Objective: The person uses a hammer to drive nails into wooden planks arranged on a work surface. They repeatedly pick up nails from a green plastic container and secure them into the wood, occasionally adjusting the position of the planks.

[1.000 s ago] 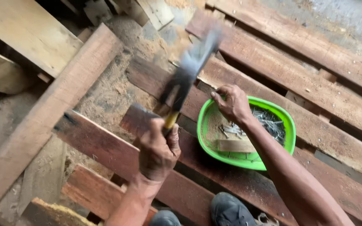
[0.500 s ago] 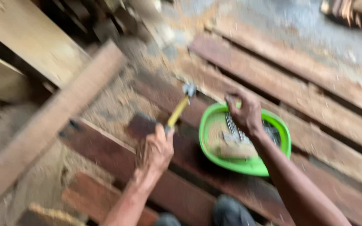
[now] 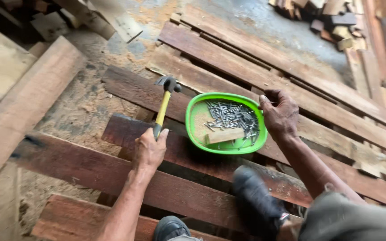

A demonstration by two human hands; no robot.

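— Why is the claw hammer low, left of the green bowl?
— The left hand is clenched on its yellow handle, head resting near a reddish plank, likely between blows.
— And right of the bowl?
— The right hand curls at the rim; whether it pinches a nail, I cannot tell. The nails and a wood block lie inside.
— Changed?
— A second ago the hammer was raised and blurred, the right hand over the bowl.
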